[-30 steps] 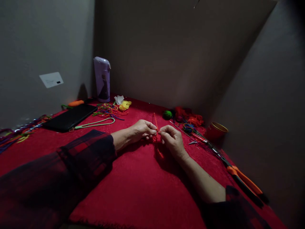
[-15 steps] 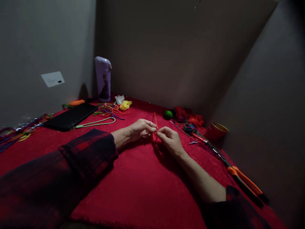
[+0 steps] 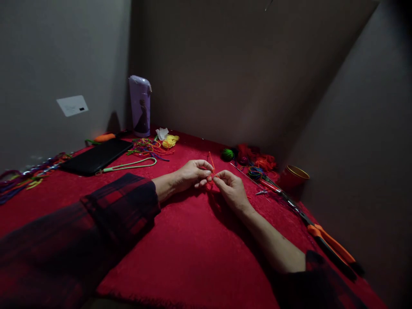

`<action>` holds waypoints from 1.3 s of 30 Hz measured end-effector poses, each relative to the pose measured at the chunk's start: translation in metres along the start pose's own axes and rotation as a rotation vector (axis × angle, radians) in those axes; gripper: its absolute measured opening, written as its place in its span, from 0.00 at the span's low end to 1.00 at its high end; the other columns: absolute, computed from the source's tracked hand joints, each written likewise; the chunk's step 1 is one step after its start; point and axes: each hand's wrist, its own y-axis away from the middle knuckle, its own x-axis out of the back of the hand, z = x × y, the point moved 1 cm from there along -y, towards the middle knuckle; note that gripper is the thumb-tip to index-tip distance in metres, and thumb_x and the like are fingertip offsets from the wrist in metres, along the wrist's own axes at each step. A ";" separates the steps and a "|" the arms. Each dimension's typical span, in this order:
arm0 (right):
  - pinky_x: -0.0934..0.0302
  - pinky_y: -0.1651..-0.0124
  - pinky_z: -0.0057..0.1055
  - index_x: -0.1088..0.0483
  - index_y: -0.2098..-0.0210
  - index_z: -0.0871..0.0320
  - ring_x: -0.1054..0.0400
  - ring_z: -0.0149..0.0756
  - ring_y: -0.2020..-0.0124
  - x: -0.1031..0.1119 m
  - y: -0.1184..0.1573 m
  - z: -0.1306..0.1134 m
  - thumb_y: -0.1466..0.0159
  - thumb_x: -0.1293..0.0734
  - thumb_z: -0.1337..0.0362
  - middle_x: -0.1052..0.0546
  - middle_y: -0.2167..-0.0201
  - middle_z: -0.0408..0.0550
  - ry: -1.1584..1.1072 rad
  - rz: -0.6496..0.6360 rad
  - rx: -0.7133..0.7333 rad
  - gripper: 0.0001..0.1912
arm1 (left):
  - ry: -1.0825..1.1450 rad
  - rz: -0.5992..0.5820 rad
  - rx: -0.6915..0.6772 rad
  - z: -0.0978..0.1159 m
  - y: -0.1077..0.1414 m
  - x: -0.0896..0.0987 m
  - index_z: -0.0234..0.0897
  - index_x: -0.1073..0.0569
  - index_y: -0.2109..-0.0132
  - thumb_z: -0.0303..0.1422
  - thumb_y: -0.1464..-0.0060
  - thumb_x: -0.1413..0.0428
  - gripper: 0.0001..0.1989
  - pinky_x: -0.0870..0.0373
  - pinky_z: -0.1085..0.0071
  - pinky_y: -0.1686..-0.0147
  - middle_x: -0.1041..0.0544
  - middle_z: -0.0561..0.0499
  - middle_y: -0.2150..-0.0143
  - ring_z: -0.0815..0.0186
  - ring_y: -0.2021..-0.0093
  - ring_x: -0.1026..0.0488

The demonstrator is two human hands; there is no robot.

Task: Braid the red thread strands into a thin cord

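Note:
Thin orange-red yarn (image 3: 211, 159) runs up between my hands, with a small loop of it around the fingertips. My left hand (image 3: 193, 172) pinches the yarn between thumb and fingers. Close beside it, my right hand (image 3: 231, 188) is closed in a pinch on the same yarn, its fingertips nearly touching the left ones. Both hands are just above the red cloth (image 3: 180, 249). The exact crossing of the yarn at the fingertips is too small to make out.
At left lie a black phone (image 3: 98, 158), a pale green cord loop (image 3: 131, 165) and yarn scraps (image 3: 146, 147) by a purple bottle (image 3: 140, 107). At right are a green yarn ball (image 3: 227, 154), red yarn (image 3: 265, 162), a red cup (image 3: 291, 177) and orange-handled scissors (image 3: 333, 249).
My left hand's fingers have spread a little, the index lifting over the yarn. The upright yarn has shifted slightly. My right hand stays in nearly the same place.

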 end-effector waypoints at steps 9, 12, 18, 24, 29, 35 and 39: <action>0.37 0.69 0.29 0.30 0.75 0.57 0.30 0.32 0.76 -0.001 -0.002 -0.005 0.48 0.29 0.54 0.23 0.78 0.44 -0.126 0.021 -0.063 0.13 | -0.166 -0.119 0.004 0.000 0.005 -0.001 0.34 0.36 0.57 0.23 0.58 0.44 0.18 0.44 0.80 0.87 0.24 0.53 0.77 0.73 0.86 0.35; 0.37 0.68 0.30 0.29 0.75 0.57 0.29 0.32 0.76 -0.001 -0.002 -0.004 0.48 0.28 0.52 0.22 0.78 0.45 -0.179 -0.010 -0.062 0.15 | -0.218 -0.142 0.009 -0.001 0.005 -0.002 0.34 0.37 0.55 0.22 0.60 0.46 0.22 0.41 0.79 0.86 0.24 0.54 0.78 0.73 0.86 0.35; 0.33 0.68 0.32 0.29 0.72 0.58 0.28 0.34 0.75 -0.004 -0.002 0.002 0.51 0.24 0.49 0.22 0.76 0.46 -0.272 -0.068 -0.106 0.20 | -0.249 -0.227 0.014 -0.006 0.001 0.000 0.36 0.38 0.57 0.23 0.62 0.43 0.21 0.41 0.80 0.86 0.25 0.56 0.79 0.73 0.87 0.35; 0.35 0.74 0.31 0.30 0.70 0.57 0.30 0.33 0.80 -0.007 -0.003 0.004 0.57 0.22 0.46 0.23 0.79 0.44 -0.313 -0.051 -0.164 0.26 | -0.290 -0.259 0.021 -0.010 -0.001 -0.002 0.36 0.39 0.59 0.26 0.62 0.38 0.22 0.43 0.81 0.87 0.26 0.56 0.79 0.75 0.87 0.36; 0.38 0.77 0.29 0.32 0.72 0.57 0.33 0.31 0.81 -0.007 -0.002 -0.002 0.57 0.23 0.44 0.24 0.80 0.43 -0.277 -0.013 -0.191 0.27 | -0.277 -0.283 -0.005 -0.008 0.003 -0.006 0.35 0.39 0.51 0.26 0.60 0.37 0.28 0.42 0.81 0.86 0.27 0.59 0.77 0.77 0.86 0.36; 0.38 0.74 0.28 0.30 0.74 0.57 0.33 0.30 0.78 -0.007 -0.003 -0.004 0.54 0.24 0.50 0.24 0.78 0.43 -0.285 0.028 -0.129 0.20 | -0.314 -0.305 -0.025 -0.007 0.006 -0.010 0.32 0.36 0.46 0.23 0.61 0.37 0.33 0.39 0.79 0.84 0.28 0.59 0.78 0.74 0.84 0.33; 0.40 0.74 0.27 0.32 0.74 0.57 0.35 0.29 0.78 -0.006 -0.002 -0.006 0.54 0.25 0.50 0.26 0.79 0.42 -0.289 0.032 -0.133 0.20 | -0.282 -0.237 -0.005 -0.005 0.008 -0.009 0.31 0.38 0.44 0.27 0.56 0.37 0.32 0.42 0.79 0.86 0.28 0.58 0.78 0.75 0.87 0.37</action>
